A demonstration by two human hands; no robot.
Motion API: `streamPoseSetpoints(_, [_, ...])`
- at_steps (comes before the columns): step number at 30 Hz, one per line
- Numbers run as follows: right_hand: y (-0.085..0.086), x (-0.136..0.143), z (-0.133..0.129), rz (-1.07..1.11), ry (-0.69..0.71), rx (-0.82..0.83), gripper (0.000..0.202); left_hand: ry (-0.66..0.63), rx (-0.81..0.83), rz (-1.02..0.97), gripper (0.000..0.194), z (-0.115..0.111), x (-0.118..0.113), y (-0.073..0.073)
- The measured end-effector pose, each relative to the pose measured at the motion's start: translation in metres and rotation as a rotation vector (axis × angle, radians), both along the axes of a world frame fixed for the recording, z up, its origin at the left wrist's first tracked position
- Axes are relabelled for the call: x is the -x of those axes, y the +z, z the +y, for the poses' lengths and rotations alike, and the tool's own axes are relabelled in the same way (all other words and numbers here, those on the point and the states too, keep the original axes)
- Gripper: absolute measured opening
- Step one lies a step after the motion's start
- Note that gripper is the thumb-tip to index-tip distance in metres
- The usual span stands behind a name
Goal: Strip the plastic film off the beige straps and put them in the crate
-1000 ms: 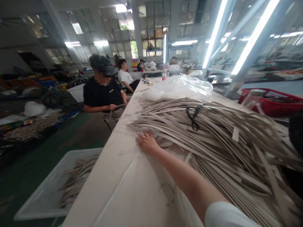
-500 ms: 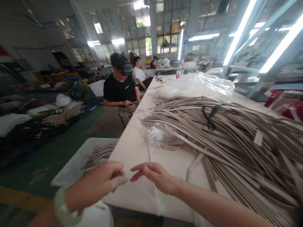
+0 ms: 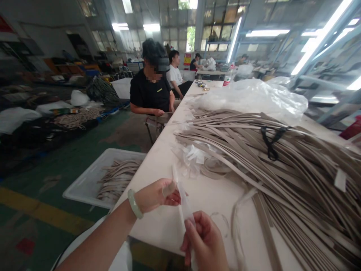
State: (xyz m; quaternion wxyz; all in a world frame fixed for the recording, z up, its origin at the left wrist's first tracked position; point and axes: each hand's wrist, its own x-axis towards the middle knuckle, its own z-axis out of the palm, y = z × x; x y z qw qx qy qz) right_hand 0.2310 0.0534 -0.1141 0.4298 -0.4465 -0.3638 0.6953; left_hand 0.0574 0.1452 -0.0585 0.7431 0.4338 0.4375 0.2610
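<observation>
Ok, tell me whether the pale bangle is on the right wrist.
No, the pale bangle is worn just behind the left hand.

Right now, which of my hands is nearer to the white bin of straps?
Your left hand, with the pale green bangle at its wrist; your right hand, pinching the translucent strip, is farther.

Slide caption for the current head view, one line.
Right hand pinches a translucent strip, left hand beside it, over a table heaped with beige straps.
</observation>
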Motion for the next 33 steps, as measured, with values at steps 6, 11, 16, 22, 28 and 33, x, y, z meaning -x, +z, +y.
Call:
streamPoseSetpoints(6, [-0.004, 0.010, 0.010, -0.248, -0.174, -0.118, 0.040, 0.150, -0.158, 0.141, 0.041, -0.011, -0.021, 0.001])
streamPoseSetpoints(11, [-0.025, 0.012, 0.008, -0.402, -0.197, -0.192, 0.029, 0.340, -0.134, 0.188, 0.036, -0.012, -0.034, -0.008])
streamPoseSetpoints(16, [-0.029, 0.003, 0.014, -0.712, -0.239, -0.430, 0.020, 0.428, -0.140, 0.111, 0.038, -0.015, -0.036, -0.010])
streamPoseSetpoints(22, [-0.011, -0.002, 0.015, -0.733, -0.224, -0.504, 0.018, 0.416, -0.234, 0.099, 0.044, -0.017, -0.036, -0.013])
streamPoseSetpoints(28, [-0.014, -0.002, 0.003, -0.636, -0.185, -0.418, 0.022, 0.267, -0.081, -0.007, 0.039, -0.018, -0.035, -0.014])
streamPoseSetpoints(33, [-0.006, 0.002, -0.007, -0.352, -0.155, -0.230, 0.031, 0.280, -0.095, -0.206, 0.036, -0.021, -0.037, -0.004])
